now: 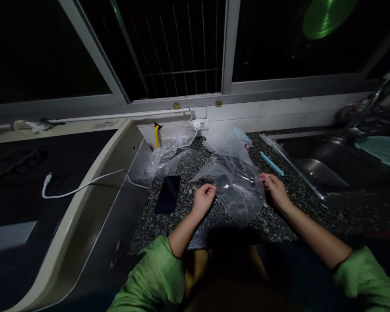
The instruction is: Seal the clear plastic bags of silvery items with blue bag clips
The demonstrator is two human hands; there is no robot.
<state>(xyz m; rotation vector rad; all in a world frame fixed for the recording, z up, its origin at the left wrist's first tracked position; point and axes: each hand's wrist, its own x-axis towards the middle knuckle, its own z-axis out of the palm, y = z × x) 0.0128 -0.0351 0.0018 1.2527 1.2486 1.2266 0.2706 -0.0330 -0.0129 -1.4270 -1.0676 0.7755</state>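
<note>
A clear plastic bag [238,188] lies crumpled over the speckled countertop, spread between my two hands. At its left edge my left hand [204,198] is closed, fingers curled in, pinching the plastic. My right hand [275,190] grips the opposite edge between thumb and fingers. Behind it, paler translucent plastic [229,143] bunches up toward the wall. A dark phone [168,194] rests flat to the left of my left hand. Beyond my right hand lies a light-blue sealing clip [272,164], with another blue strip [240,133] farther back by the plastic.
More clear plastic [162,158] is heaped at the back left, near a yellow handle [157,136]. A white charger [197,125] sits in the wall socket. A white cable [84,189] trails over the stove [117,173]. On the right is a sink [325,173] with a green basin [381,151].
</note>
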